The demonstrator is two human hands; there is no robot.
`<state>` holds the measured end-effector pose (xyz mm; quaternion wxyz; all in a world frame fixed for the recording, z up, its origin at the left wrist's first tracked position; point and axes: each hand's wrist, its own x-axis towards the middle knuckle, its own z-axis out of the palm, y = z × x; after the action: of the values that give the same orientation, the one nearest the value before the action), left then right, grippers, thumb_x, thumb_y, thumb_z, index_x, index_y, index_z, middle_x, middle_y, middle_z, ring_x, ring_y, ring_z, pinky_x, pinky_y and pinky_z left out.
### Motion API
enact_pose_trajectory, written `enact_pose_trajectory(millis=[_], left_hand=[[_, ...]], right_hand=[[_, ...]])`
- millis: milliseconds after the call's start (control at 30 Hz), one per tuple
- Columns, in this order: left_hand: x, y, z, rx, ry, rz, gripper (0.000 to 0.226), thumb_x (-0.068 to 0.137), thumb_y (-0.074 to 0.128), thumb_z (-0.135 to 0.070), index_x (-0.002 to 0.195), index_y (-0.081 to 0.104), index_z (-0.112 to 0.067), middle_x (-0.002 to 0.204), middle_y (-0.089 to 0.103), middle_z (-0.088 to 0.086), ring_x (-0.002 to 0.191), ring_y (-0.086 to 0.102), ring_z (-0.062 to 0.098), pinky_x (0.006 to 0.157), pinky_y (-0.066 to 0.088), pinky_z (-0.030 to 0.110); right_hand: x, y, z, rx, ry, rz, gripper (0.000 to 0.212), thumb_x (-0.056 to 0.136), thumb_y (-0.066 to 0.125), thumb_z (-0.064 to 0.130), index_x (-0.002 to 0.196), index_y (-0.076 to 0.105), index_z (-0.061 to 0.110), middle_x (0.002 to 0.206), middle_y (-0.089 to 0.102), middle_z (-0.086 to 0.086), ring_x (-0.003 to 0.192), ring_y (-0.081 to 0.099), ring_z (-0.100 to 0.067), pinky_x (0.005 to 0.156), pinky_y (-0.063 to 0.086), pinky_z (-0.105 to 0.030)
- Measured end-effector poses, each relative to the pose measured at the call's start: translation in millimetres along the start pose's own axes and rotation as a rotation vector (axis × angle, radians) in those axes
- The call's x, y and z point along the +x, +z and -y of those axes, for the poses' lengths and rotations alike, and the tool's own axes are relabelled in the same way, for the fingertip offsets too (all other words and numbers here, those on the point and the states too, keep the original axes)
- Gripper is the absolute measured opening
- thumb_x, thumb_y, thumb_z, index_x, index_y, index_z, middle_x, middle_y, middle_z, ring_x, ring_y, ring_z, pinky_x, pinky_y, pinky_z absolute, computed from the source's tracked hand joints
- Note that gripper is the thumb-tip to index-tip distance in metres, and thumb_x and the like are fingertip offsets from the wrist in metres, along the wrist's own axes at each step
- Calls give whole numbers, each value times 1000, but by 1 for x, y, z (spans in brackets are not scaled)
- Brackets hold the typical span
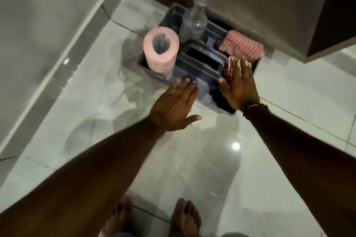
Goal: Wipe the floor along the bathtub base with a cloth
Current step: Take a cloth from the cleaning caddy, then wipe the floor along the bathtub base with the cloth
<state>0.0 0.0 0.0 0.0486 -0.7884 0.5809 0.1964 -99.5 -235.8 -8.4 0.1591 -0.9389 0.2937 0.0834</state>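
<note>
A dark grey caddy point(196, 94) stands on the glossy tiled floor point(192, 159). In its right side lie two red-and-white striped cloths: one folded at the back point(242, 46), one nearer point(228, 71). My right hand point(238, 86) is flat, fingers spread, over the nearer cloth and partly hides it; whether it touches is unclear. My left hand point(175, 106) hovers open, fingers apart, over the caddy's front left edge. Neither hand grips anything. The grey bathtub side point(28, 34) runs along the left, with a pale strip at its base.
A pink paper roll point(160, 52) stands in the caddy's left compartment, and a clear spray bottle point(194, 17) with a white and blue trigger rises behind it. A dark cabinet point(331, 15) overhangs the upper right. My bare feet point(185, 217) stand at the bottom edge.
</note>
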Motion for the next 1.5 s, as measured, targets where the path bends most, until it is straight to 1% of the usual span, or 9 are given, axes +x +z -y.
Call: enact_pose_trajectory(millis=[200,433,600,767,900,1033,1267,1400,1500], left_hand=[[30,48,10,17,-7,-18,94,103,13,-74,171,7,-11,180,6,14,167,1,35,132,-8,54],[29,52,13,-16,-8,-65,93,103,14,-75,171,9,-12,180,6,12,167,-1,32,132,-9,51],[2,40,24,-148,-50,-50,95,102,16,-75,170,8,-9,180,6,14,167,2,31,135,-2,46],[-85,24,39,-232,-220,-15,104,97,2,-80,170,13,-7,179,7,15,167,4,31,136,4,47],[-177,23,48,-258,-373,-6,104,97,4,-78,168,22,-3,177,17,18,166,13,34,135,11,48],[-257,37,61,-352,-606,4,106,96,6,-81,169,17,-5,178,14,16,167,8,32,135,8,46],[-325,133,89,-494,-970,-80,105,96,11,-79,169,15,-4,179,9,16,167,2,32,136,5,48],[-331,214,105,-556,-1094,-121,100,101,26,-75,170,11,-5,179,4,16,167,2,34,135,9,53],[-334,266,109,-529,-1149,-165,98,101,37,-71,170,12,-5,179,3,17,166,5,37,133,15,59]], right_hand=[[23,43,-22,-70,125,13,76,107,41,47,167,7,15,177,5,-15,163,1,-46,131,3,-61],[23,40,-18,11,105,34,68,107,40,3,166,8,6,176,7,-19,162,1,-48,135,8,-56],[10,7,-2,331,150,-76,57,102,42,-5,158,38,8,159,48,-18,146,46,-40,129,35,-49],[-42,-23,42,529,168,-93,51,107,41,-2,155,43,13,157,52,-13,144,52,-30,122,41,-33],[-87,-31,97,528,25,11,49,106,45,-4,154,44,6,156,53,-14,137,47,-4,122,40,-30],[-115,-15,172,456,-126,145,56,101,48,-6,156,42,4,160,51,-10,147,47,-21,124,33,-24],[-104,87,290,278,-645,220,61,97,40,-19,157,31,-9,165,40,-19,158,29,-33,132,22,-59],[-83,175,333,103,-824,276,68,95,34,-24,160,26,-3,170,33,-10,162,21,-31,134,15,-57],[-72,237,345,-39,-910,263,60,105,31,-9,163,28,8,172,28,-11,161,18,-44,134,20,-56]])
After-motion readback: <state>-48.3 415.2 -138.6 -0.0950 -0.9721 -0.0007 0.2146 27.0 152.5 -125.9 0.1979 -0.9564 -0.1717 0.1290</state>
